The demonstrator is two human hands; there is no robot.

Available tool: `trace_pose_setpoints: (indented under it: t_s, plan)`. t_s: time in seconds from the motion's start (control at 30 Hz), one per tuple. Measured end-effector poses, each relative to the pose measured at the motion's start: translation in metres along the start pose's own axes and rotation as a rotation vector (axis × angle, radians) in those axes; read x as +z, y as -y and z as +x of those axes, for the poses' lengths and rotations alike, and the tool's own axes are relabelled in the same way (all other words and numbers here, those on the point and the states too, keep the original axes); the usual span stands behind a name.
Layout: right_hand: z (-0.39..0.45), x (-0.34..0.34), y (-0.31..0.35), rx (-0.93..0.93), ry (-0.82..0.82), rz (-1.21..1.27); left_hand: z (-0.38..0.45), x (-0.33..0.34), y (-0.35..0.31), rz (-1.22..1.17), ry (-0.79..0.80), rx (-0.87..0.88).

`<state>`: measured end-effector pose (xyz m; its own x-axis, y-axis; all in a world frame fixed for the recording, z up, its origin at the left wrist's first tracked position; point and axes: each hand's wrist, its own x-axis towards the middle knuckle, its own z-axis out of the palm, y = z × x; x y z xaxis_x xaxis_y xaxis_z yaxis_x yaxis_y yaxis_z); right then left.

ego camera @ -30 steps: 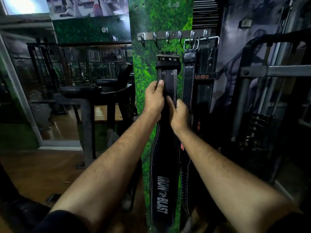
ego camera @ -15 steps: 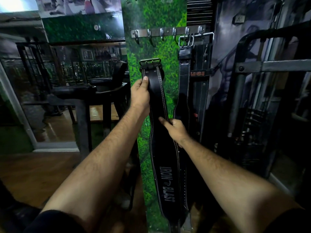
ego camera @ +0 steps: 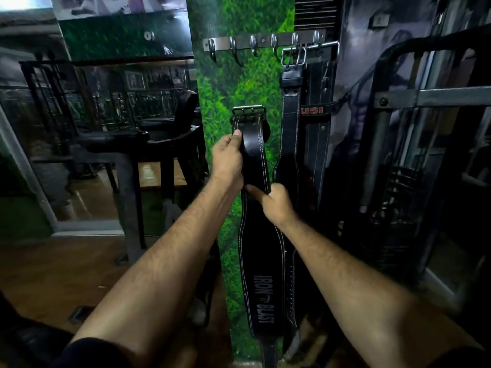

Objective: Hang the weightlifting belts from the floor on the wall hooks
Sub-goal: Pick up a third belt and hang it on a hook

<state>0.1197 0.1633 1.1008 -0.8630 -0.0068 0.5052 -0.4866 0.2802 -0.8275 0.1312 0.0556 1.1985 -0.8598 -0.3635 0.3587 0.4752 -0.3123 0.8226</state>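
A black leather belt marked IRON BLAST [ego camera: 261, 282] hangs upright in front of the green wall panel, its steel buckle [ego camera: 249, 112] on top and well below the hooks. My left hand [ego camera: 228, 158] grips its narrow strap just under the buckle. My right hand [ego camera: 273, 203] holds the belt's right edge lower down, with its index finger across the front. A metal hook rail [ego camera: 263, 42] is fixed to the wall above. Two more black belts hang from its right-hand hooks: one plain [ego camera: 291, 128], one marked USI [ego camera: 316, 134].
A dark padded gym bench [ego camera: 127, 144] stands to the left before a mirrored wall. A black steel rack frame [ego camera: 435, 99] fills the right side. Wooden floor [ego camera: 53, 272] spreads at lower left. The rail's left hooks [ego camera: 212, 49] carry nothing.
The belt's buckle has dropped from just under the hook rail to well below it. My right hand slid down the belt, then came back up a little.
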Motion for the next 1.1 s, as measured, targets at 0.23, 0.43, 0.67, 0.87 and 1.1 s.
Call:
trace_pose_setpoints:
  t_s: [0.23, 0.43, 0.67, 0.87, 1.1]
  plan:
    - [-0.025, -0.012, -0.060, 0.256, 0.254, -0.415, -0.009, -0.001, 0.016, -0.049, 0.028, -0.103]
    - [-0.019, -0.017, -0.055, 0.393, 0.309, -0.063, -0.005, -0.007, 0.008, -0.029, 0.025, -0.165]
    - [0.018, -0.016, 0.015, 0.346, 0.085, 0.419, -0.010, -0.019, 0.010, 0.031, 0.106, -0.185]
    - [0.046, -0.011, 0.047, 0.373, -0.079, 0.289, -0.012, -0.035, 0.010, 0.119, 0.176, -0.155]
    - [0.058, 0.005, 0.046, 0.449, 0.068, 0.348, -0.008, -0.062, 0.005, 0.156, 0.262, -0.098]
